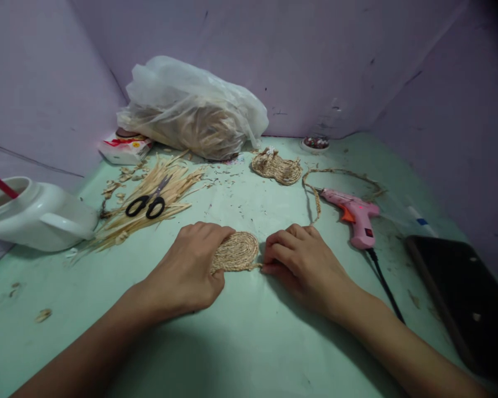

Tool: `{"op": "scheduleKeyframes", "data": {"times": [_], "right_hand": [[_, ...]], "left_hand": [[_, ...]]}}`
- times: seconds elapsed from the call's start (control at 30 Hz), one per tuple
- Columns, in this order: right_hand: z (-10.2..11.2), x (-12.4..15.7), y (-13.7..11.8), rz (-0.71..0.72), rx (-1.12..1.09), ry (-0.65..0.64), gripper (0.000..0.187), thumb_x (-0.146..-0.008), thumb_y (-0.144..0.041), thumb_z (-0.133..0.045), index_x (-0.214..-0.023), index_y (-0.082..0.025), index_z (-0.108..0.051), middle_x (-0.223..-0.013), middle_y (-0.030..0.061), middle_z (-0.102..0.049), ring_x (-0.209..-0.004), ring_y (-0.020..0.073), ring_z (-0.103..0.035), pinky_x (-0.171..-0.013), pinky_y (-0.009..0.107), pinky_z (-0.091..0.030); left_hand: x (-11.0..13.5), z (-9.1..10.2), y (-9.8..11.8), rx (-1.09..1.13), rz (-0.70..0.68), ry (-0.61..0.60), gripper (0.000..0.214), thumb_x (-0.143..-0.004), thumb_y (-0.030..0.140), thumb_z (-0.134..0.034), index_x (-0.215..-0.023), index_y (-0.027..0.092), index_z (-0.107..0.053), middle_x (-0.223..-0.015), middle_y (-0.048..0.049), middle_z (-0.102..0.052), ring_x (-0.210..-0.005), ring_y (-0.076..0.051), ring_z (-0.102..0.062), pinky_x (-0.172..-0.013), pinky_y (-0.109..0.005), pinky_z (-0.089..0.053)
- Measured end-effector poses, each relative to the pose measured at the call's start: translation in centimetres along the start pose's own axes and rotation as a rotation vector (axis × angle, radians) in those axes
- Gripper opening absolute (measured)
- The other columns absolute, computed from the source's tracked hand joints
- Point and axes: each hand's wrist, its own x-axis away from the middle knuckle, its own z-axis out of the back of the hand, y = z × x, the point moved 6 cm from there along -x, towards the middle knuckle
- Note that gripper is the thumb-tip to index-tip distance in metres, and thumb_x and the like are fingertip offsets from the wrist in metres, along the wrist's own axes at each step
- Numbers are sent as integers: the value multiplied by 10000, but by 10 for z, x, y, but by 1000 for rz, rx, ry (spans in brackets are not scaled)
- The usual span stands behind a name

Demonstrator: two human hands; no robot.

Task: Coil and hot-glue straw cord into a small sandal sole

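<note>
A coiled oval of braided straw [238, 251] lies flat on the pale green table. My left hand [193, 265] grips its left end, fingers over the far edge and thumb at the near edge. At the piece's near right corner, my right hand [301, 268] pinches the loose braided straw cord [315, 207], whose tail appears to run from behind this hand toward the back right. Beyond it rests a pink glue gun [357, 213], its nozzle close to the cord. Farther back is a figure-eight-shaped coiled straw piece [276, 167] with a small white decoration on it.
Black-handled scissors [151, 202] rest on dry straw strips [176, 193] at the left. Beside them stands a white pitcher [45, 215]. A stuffed plastic bag [195, 108] sits against the wall. At the right are a dark tablet-like slab [460, 298] and the glue gun's cable [384, 282].
</note>
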Motion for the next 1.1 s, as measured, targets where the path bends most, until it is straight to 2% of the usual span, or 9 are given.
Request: {"op": "scheduleKeyframes", "data": {"times": [0.17, 0.43, 0.7, 0.9, 1.1], "right_hand": [[3, 2, -1, 16, -21, 91, 118, -857, -225, -595, -760, -182, -647, -710, 15, -677, -696, 187, -488, -676, 350, -252], [3, 5, 1, 20, -119, 123, 96, -844, -233, -597, -766, -201, -642, -716, 10, -679, -691, 177, -481, -670, 345, -246], [-3, 0, 13, -137, -166, 96, 91, -790, -309, -698, -781, -222, -675, -757, 7, -700, -744, 199, -522, -689, 344, -270], [2, 0, 18, -92, -99, 97, 43, -817, -235, -665, -854, -232, -687, -827, 10, -700, -792, 210, -508, -705, 353, -274], [2, -5, 17, -92, -68, 117, 32, -808, -197, -662, -815, -215, -688, -792, 29, -677, -803, 222, -487, -712, 361, -284]], "left_hand": [[1, -2, -1, 0, -3, -6, 553, -621, 110, -528, -1168, 192, -526, -1089, -86, -618, -1011, -278, -542, -901, -456, -415], [1, -1, -2, 9, 7, -1, 550, -634, 107, -543, -1178, 186, -524, -1098, -80, -619, -1014, -269, -545, -903, -445, -415], [0, -2, -2, 35, 5, -11, 567, -647, 115, -552, -1207, 190, -503, -1139, -82, -620, -1023, -265, -540, -905, -444, -407], [1, -1, -1, 43, 8, -25, 576, -647, 108, -561, -1213, 197, -498, -1145, -70, -620, -1037, -257, -531, -922, -438, -391], [0, -1, -2, 42, 8, -26, 590, -651, 105, -567, -1228, 205, -487, -1137, -57, -625, -1038, -249, -533, -925, -426, -384]]}}
